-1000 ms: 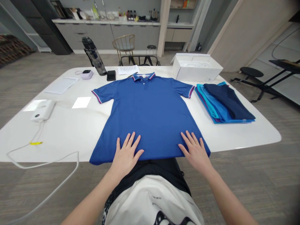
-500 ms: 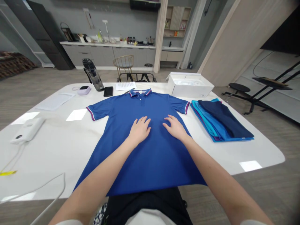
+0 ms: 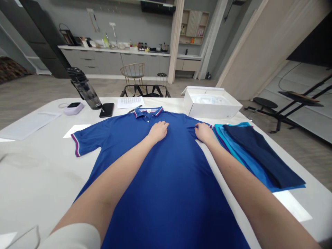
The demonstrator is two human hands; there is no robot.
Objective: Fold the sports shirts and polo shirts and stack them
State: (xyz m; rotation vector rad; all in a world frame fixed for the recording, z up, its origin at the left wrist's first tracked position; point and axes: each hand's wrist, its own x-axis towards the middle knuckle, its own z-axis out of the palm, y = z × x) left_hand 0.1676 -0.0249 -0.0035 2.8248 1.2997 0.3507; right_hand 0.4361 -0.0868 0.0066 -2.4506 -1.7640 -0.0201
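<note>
Right hand (image 3: 203, 132) curls its fingers over the right sleeve (image 3: 190, 123) near the armpit; whether it pinches the cloth is hidden from view. Left hand (image 3: 158, 131) rests half-curled on the upper chest of the blue polo shirt (image 3: 166, 176), and I cannot tell if any fabric is caught beneath it. That shirt lies spread on the white table (image 3: 38, 176), collar (image 3: 149, 111) at the far end, left sleeve (image 3: 90, 136) out flat. It looks thin, soft and light, likely to slide, wrinkle and droop readily, with little risk of harm. Shoulder seams and the striped sleeve cuffs should give the firmest holds; the loose body would sag if lifted by one point. Farther right sits a stack of folded garments (image 3: 255, 148), with an open white box (image 3: 211, 110) beyond.
</note>
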